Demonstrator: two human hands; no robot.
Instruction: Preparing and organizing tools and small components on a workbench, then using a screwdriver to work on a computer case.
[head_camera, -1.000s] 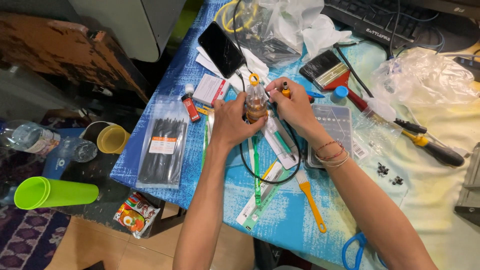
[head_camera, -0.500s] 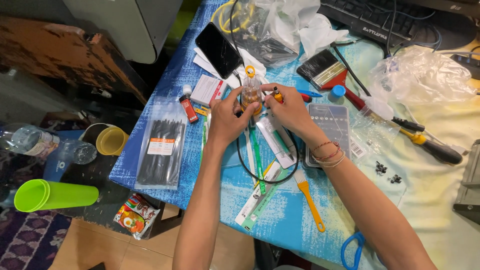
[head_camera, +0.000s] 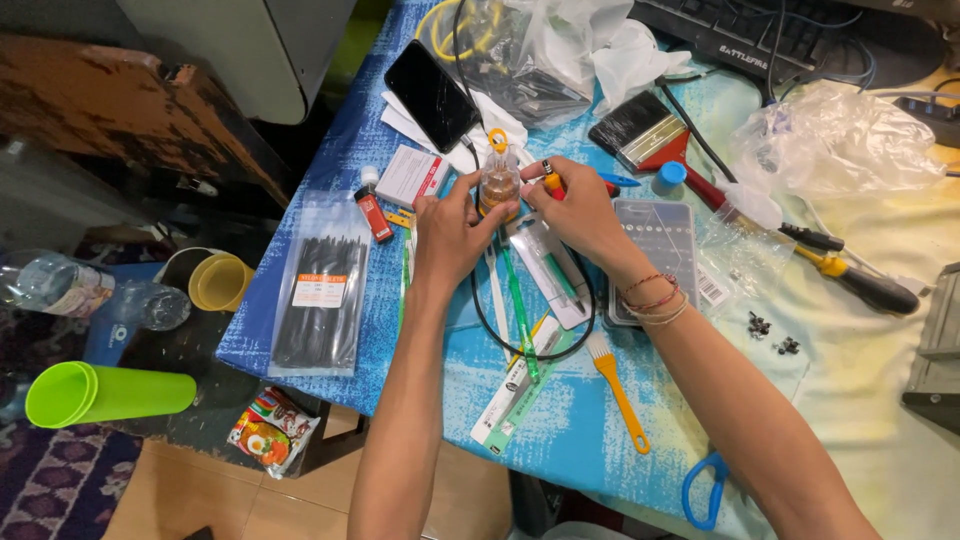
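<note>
A small clear bottle (head_camera: 499, 183) of amber liquid with an orange-tipped nozzle stands upright on the blue patterned table cover (head_camera: 560, 420). My left hand (head_camera: 452, 232) grips its left side and my right hand (head_camera: 578, 212) touches its right side. My right hand also pinches a thin tool with an orange and red handle (head_camera: 552, 180). A black cable loop (head_camera: 530, 345) lies under my wrists, over packaged green and white tools (head_camera: 520, 310).
Around my hands lie a black phone (head_camera: 432, 95), a bag of black cable ties (head_camera: 320, 290), a clear bit case (head_camera: 655, 250), a small yellow brush (head_camera: 615, 385), a wide paintbrush (head_camera: 645, 130), a screwdriver (head_camera: 855, 280), plastic bags (head_camera: 840, 140). Cups (head_camera: 105, 392) sit lower left.
Both hands with the bottle have shifted slightly up and away from me on the table; the view has drifted a little. The grip looks the same.
</note>
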